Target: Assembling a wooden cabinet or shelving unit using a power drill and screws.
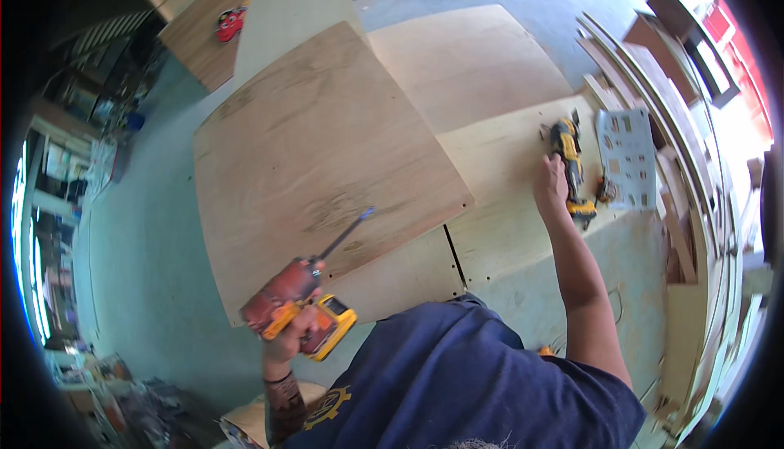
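Note:
My left hand [287, 341] is wrapped round the grip of a cordless drill [282, 295], red-brown with a yellow and black battery. A long, blue-tipped bit points from it up and right, over a plywood sheet [318, 147]. On the right, my right hand [553, 178] is reached out over a pale board [506, 204], right beside a yellow and black cordless power tool [573, 167] lying there. Its fingers look curled together at the tool's left side. Whatever they hold, if anything, is too small to make out.
A grey sheet with small printed pictures [627, 159] lies beyond the power tool. More plywood panels [465, 61] overlap at the back. Long boards [670, 130] are stacked along the right. A red cartoon-shaped piece [231, 24] rests on a panel far left. Clutter lines the left wall.

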`<state>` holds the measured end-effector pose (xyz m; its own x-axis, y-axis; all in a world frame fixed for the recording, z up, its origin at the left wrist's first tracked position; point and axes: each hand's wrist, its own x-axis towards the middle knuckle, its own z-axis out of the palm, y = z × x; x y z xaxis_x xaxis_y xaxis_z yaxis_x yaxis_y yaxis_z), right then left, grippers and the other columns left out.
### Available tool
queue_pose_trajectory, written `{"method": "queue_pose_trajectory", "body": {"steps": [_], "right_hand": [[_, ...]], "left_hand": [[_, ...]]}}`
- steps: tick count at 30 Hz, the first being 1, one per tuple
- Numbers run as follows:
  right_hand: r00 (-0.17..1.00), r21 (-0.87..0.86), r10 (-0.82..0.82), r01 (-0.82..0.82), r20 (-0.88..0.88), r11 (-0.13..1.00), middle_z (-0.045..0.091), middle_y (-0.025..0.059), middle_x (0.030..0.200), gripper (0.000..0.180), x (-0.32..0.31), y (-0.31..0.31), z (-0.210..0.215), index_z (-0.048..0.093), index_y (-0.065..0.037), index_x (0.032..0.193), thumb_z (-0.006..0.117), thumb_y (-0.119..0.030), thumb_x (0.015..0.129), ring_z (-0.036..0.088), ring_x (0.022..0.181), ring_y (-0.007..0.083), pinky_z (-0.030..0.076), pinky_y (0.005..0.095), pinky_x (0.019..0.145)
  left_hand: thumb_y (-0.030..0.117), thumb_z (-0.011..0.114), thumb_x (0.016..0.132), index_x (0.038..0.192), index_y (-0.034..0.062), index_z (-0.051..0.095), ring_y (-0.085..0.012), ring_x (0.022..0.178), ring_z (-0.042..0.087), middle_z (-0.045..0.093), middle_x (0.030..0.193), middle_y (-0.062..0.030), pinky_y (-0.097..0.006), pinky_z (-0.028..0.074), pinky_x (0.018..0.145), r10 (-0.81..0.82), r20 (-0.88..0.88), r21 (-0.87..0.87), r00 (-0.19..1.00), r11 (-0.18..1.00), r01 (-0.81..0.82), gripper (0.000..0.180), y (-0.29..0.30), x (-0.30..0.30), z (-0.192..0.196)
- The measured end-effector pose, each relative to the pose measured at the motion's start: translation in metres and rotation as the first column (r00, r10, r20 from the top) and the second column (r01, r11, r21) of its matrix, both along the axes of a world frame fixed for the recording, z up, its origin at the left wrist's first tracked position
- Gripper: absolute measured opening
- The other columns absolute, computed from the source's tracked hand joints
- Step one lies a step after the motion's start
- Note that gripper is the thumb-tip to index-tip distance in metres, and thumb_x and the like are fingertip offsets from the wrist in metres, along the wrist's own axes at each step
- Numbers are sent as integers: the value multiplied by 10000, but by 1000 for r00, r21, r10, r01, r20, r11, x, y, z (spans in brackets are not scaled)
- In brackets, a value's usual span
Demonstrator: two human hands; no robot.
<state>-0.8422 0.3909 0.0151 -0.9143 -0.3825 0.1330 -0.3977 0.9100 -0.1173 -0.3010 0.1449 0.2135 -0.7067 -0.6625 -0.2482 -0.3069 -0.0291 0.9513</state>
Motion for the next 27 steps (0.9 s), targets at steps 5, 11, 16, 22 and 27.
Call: {"method": "queue_pose_trajectory", "body": {"steps": [5,11,16,22,27], "right_hand": [[1000,-137,11,-9,14,991,668,222,1136,204,-2,-14,5,683,-18,1141,581,-26,965,686,1108,404,592,483,904],[987,-445,161,-132,28,886,745,232,954,221,21,-25,7,787,-1,1043,672,-78,870,730,951,392,578,448,868],[898,-765,400,-123,186,633,777,104,904,216,49,-105,16,776,20,1081,680,-144,979,704,851,144,547,306,786],[915,-662,337,-111,223,741,746,183,956,207,129,-158,16,690,-58,1124,590,-230,1068,711,851,338,534,453,779],[959,-578,239,-109,153,809,703,217,923,149,214,-120,12,624,-80,1119,530,-194,1102,702,882,414,521,515,781]], "left_hand": [[188,726,1008,1392,32,626,-86,860,655,726,1153,-34,-285,542,798,-61,-197,-208,979,978,19,426,36,-32,-59],[189,732,1004,1396,45,621,-74,904,642,715,1240,-44,-285,539,814,-20,-310,-137,951,990,-24,432,37,-35,-55],[160,737,1000,1383,46,633,-90,969,662,737,1197,-24,-308,543,861,20,-368,-11,930,1000,-26,413,43,-30,-51],[175,748,994,1082,59,700,-96,803,672,715,899,-9,-293,534,725,174,-314,-97,933,972,-214,153,32,12,-63],[181,746,997,1126,47,702,-87,797,661,719,909,-15,-269,519,717,227,-313,1,922,971,-239,191,24,53,-68]]}}
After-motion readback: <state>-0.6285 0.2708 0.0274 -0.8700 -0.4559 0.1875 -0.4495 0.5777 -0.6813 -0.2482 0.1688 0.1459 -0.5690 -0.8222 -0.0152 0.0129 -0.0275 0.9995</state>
